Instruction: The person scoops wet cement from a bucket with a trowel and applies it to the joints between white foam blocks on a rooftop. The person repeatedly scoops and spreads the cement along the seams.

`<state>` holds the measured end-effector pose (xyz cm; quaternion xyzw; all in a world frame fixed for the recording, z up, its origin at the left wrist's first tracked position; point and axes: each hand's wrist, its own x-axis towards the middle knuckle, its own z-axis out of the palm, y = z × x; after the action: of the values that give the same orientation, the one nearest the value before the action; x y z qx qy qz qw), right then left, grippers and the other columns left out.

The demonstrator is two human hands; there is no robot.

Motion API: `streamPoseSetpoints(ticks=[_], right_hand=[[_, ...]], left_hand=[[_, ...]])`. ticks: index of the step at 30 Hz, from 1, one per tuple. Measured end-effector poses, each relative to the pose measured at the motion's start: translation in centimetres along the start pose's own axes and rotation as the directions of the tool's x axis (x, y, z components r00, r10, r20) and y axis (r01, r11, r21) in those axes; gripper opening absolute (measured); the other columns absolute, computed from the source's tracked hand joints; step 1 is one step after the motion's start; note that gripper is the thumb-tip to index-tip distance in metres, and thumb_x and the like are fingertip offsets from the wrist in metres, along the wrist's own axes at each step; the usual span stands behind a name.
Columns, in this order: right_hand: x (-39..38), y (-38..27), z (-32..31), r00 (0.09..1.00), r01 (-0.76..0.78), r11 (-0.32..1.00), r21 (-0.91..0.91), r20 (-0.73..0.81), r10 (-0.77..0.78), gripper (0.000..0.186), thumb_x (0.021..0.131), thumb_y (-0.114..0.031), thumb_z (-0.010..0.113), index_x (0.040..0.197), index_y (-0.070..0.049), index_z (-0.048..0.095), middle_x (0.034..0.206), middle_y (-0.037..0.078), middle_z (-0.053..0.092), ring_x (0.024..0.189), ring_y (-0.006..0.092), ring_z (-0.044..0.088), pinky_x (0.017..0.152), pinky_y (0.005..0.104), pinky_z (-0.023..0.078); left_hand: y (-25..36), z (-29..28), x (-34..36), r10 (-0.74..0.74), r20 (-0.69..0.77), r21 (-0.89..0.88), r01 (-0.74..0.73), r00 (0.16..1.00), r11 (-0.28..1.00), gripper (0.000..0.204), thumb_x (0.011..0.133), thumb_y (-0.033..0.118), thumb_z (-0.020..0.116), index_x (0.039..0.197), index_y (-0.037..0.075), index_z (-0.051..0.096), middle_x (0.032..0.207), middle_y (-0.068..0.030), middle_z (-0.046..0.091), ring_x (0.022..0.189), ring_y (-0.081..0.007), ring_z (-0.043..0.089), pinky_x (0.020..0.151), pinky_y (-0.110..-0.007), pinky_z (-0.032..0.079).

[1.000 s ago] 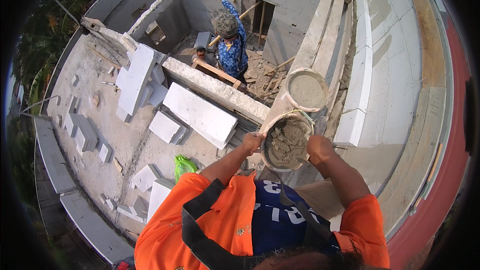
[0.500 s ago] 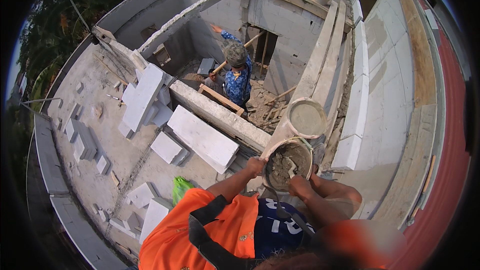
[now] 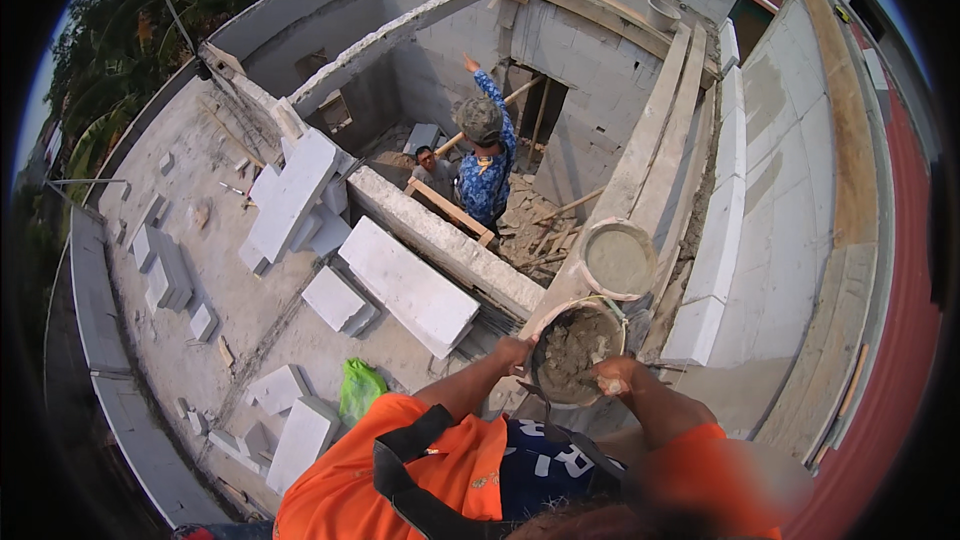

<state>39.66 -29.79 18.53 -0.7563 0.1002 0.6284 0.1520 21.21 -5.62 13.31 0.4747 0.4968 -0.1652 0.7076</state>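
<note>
At the far left of the frame, loose pale blocks lay scattered over a grey concrete slab, with a green bag near the lower centre and a large flat block beside it. Just right of centre, the person's left hand was closed around the near-left rim of a bucket of wet mortar, fingers curled over the edge. The bucket sat at lower centre-right, at the foot of a sloping plank. A second bucket, filled with smoother grey mix, stood just above it in the picture, touching or nearly so. The right hand was at the bucket's near-right rim, fingers bent inward; whether it pinched the rim or a tool could not be told.

Further up, in the walled room below, two other people stood among rubble and timber.

The risk looked plain: the load was heavy and gripped only at the rim, beside an open drop. A slip of either hand, or a nudge against the second bucket, could send mortar or a bucket down onto those below.
</note>
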Motion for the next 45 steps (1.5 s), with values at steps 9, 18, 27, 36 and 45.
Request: streamPoseSetpoints(ticks=[9,18,27,36,45], right_hand=[[-3.9,1.1,5.9,0.774,0.307,-0.076,-0.949,0.295,-0.561,0.020,0.078,-0.020,0.074,0.085,-0.003,0.082,0.094,0.025,0.077,0.090,0.0414,0.077,0.078,0.0484,0.061],[5.7,2.5,6.6,0.751,0.379,-0.269,-0.885,0.465,-0.469,0.020,0.076,-0.020,0.072,0.087,-0.007,0.083,0.094,0.019,0.079,0.089,0.0417,0.077,0.078,0.0499,0.060],[-18.2,-3.8,1.1,0.882,0.037,0.620,-0.784,-0.266,-0.390,0.045,0.104,-0.037,0.057,0.125,0.001,0.071,0.113,0.023,0.077,0.107,0.0400,0.074,0.095,0.0515,0.056],[-11.9,5.7,3.4,0.816,-0.006,0.680,-0.733,-0.396,-0.420,0.050,0.104,-0.040,0.062,0.128,0.004,0.065,0.108,0.028,0.075,0.098,0.0420,0.076,0.081,0.0523,0.060],[-7.0,3.4,7.1,0.992,-0.067,0.983,0.172,0.121,0.047,0.025,0.099,-0.026,0.072,0.091,-0.003,0.065,0.067,0.006,0.060,0.056,0.0198,0.059,0.046,0.0350,0.045]], left_hand=[[1.9,0.7,-3.1,-0.023,-0.090,0.053,0.028,0.996,0.998,0.081,0.095,0.058,0.077,0.125,-0.017,0.067,0.115,-0.0240,0.070,0.082,-0.0301,0.070,0.061,-0.048,0.063],[1.9,1.9,-1.9,0.040,-0.005,0.195,-0.038,0.999,0.980,0.077,0.097,0.067,0.069,0.110,-0.009,0.072,0.091,-0.0161,0.072,0.069,-0.0244,0.067,0.054,-0.044,0.056],[-0.1,-0.6,1.1,-0.048,0.082,-0.023,0.050,0.995,0.999,0.072,0.101,0.051,0.072,0.143,-0.005,0.055,0.135,-0.0207,0.062,0.112,-0.0363,0.070,0.078,-0.054,0.067],[1.6,0.2,-1.7,-0.051,0.145,-0.123,0.069,0.988,0.990,0.059,0.100,0.048,0.075,0.128,-0.003,0.063,0.108,-0.0148,0.070,0.081,-0.0257,0.071,0.066,-0.049,0.066],[0.4,0.0,-0.6,-0.066,0.060,-0.053,0.069,0.996,0.996,0.059,0.100,0.053,0.074,0.122,-0.001,0.066,0.106,-0.0129,0.071,0.083,-0.0244,0.071,0.060,-0.043,0.067]])
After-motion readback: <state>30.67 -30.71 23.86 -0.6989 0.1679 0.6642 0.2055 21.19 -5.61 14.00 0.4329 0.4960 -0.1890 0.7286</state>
